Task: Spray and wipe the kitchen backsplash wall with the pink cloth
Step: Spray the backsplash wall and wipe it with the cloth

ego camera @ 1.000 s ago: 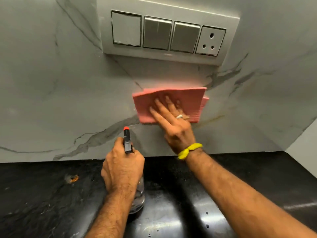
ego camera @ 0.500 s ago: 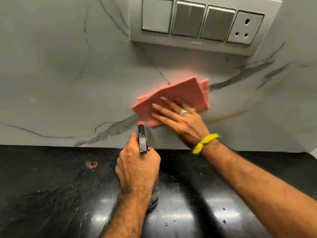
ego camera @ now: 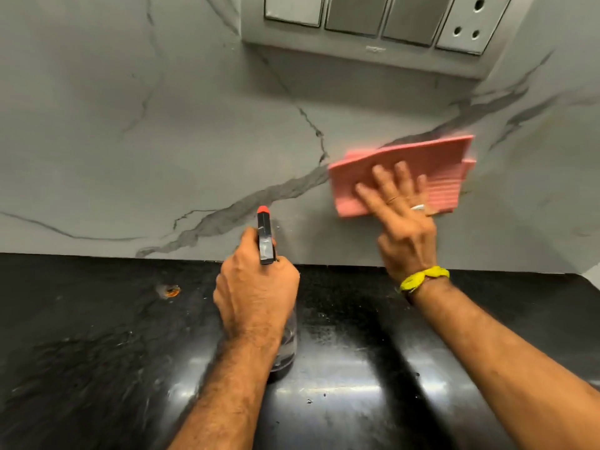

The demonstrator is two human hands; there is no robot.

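1. Far to the left of the left hand, a small orange-brown spot point(ego camera: 171, 290) lies on the black surface point(ego camera: 81, 352), which is glossy and carries small droplets.
2. The left hand point(ego camera: 256, 293) is curled around the neck of the spray bottle point(ego camera: 265, 238). It grips the bottle from behind, and the black head with a red tip stands above the knuckles and points at the wall.
3. Below this hand, the clear body of the bottle shows under the wrist. I cannot tell if it stands on the surface or is held just above it.
4. Behind both hands rises the backsplash wall point(ego camera: 130, 125), grey marble with dark veins.
5. Up and to the right of the left hand, the pink cloth point(ego camera: 438, 170) lies flat against the wall, folded in layers.
6. The right hand point(ego camera: 402, 222) presses on the cloth with straight, spread fingers point(ego camera: 378, 177). It wears a ring, and a yellow band point(ego camera: 425, 277) goes around the wrist.
7. Above the right hand, a switch panel point(ego camera: 376, 24) with a socket is mounted on the wall.
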